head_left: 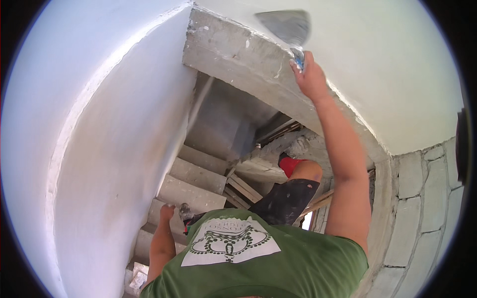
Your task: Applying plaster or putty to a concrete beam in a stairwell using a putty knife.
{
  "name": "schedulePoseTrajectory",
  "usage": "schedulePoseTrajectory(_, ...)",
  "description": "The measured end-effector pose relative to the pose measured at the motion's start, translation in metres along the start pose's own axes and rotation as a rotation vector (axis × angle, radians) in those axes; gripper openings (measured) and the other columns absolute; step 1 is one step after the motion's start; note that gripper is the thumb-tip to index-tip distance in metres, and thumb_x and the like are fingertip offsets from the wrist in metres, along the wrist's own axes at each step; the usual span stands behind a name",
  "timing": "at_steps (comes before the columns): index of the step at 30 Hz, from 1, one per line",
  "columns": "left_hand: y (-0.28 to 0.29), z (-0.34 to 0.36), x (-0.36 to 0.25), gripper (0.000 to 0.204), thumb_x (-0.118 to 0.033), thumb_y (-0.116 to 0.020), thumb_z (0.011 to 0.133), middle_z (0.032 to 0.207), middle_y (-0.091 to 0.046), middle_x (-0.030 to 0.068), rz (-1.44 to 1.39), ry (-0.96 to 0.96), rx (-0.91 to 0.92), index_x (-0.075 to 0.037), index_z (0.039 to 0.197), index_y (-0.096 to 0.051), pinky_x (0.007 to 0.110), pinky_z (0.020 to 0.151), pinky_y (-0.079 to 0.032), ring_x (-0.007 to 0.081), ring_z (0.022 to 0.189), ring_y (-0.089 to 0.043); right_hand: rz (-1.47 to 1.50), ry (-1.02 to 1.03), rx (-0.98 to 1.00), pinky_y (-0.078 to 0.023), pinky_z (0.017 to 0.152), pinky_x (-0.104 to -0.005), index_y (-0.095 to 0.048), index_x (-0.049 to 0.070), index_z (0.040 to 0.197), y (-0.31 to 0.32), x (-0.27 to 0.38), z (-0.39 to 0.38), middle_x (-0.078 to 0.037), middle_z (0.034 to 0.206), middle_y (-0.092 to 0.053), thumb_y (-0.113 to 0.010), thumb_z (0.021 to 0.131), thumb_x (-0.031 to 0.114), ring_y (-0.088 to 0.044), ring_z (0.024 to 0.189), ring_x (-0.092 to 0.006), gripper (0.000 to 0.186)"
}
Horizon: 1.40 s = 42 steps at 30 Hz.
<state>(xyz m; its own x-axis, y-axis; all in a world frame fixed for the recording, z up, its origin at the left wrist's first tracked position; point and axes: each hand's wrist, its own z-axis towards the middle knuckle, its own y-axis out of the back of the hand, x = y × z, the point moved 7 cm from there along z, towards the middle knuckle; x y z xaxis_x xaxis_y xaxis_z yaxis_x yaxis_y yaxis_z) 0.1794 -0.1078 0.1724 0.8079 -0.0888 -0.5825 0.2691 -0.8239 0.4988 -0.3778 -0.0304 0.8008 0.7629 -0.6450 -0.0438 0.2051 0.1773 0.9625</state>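
Observation:
My right hand (311, 78) is raised high and grips a wide putty knife (288, 26) by its blue handle. The knife's broad metal blade is slightly blurred and lies over the pale smooth surface (357, 64), just past the edge of the bare concrete beam (238, 44). Low on the left, my left hand (168, 212) is closed beside the concrete stairs (194, 191). Whatever it may hold is too small or hidden to make out.
A smooth white wall (114, 129) curves up on the left, and a block wall (402, 233) stands on the right. My bent leg (293, 196) rests toward rough concrete (298, 144). Wooden boards (243, 187) lie below, beside the drop of the stairs.

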Motion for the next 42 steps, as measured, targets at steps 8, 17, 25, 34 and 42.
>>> schedulePoseTrajectory(8,-0.004,-0.006,0.014,0.049,-0.039,-0.063,0.077,0.103,-0.062,0.0311,-0.171,0.188,-0.046,0.005,0.099,-0.065,0.046,0.089,-0.046,0.0437,0.102,-0.059,0.118,-0.020,0.013,-0.048,0.081,-0.0494,-0.047,0.008,0.114,-0.011,-0.008,-0.007,-0.020,0.104,-0.063,-0.059,0.088,0.027,-0.060,0.098,-0.0381,0.035)
schedulePoseTrajectory(17,-0.012,-0.009,0.040,0.050,-0.039,-0.064,0.077,0.100,-0.063,0.0316,-0.137,0.201,-0.025,0.007,0.099,-0.065,0.046,0.088,-0.047,0.0446,0.100,-0.060,0.006,0.115,-0.147,-0.048,0.076,-0.0480,-0.047,0.008,0.106,-0.012,-0.014,-0.018,-0.019,0.096,-0.062,-0.057,0.089,0.026,-0.060,0.093,-0.0374,0.027)
schedulePoseTrajectory(25,-0.004,0.010,0.038,0.047,-0.035,-0.065,0.080,0.085,-0.066,0.0261,0.332,-0.176,-0.092,0.007,0.102,-0.062,0.044,0.073,-0.053,0.0380,0.078,-0.065,-0.025,0.131,-0.040,-0.048,0.074,-0.0481,-0.046,0.008,0.108,-0.012,-0.008,-0.011,-0.018,0.096,-0.063,-0.058,0.088,0.023,-0.061,0.090,-0.0375,0.027)
schedulePoseTrajectory(34,0.005,0.024,0.005,0.049,-0.041,-0.062,0.079,0.111,-0.060,0.0293,0.325,-0.095,-0.044,0.003,0.100,-0.065,0.046,0.090,-0.046,0.0446,0.106,-0.057,0.021,0.040,-0.009,-0.049,0.076,-0.0486,-0.047,0.009,0.111,-0.007,-0.007,-0.008,-0.020,0.095,-0.064,-0.061,0.087,0.029,-0.061,0.092,-0.0381,0.034)
schedulePoseTrajectory(42,-0.014,0.012,0.000,0.054,-0.043,-0.064,0.077,0.103,-0.062,0.0310,-0.228,0.244,0.110,0.005,0.102,-0.064,0.045,0.091,-0.045,0.0431,0.104,-0.059,-0.215,0.241,0.306,-0.049,0.077,-0.0482,-0.047,0.009,0.109,-0.051,-0.032,-0.037,-0.018,0.094,-0.065,-0.060,0.087,0.025,-0.062,0.092,-0.0377,0.030)
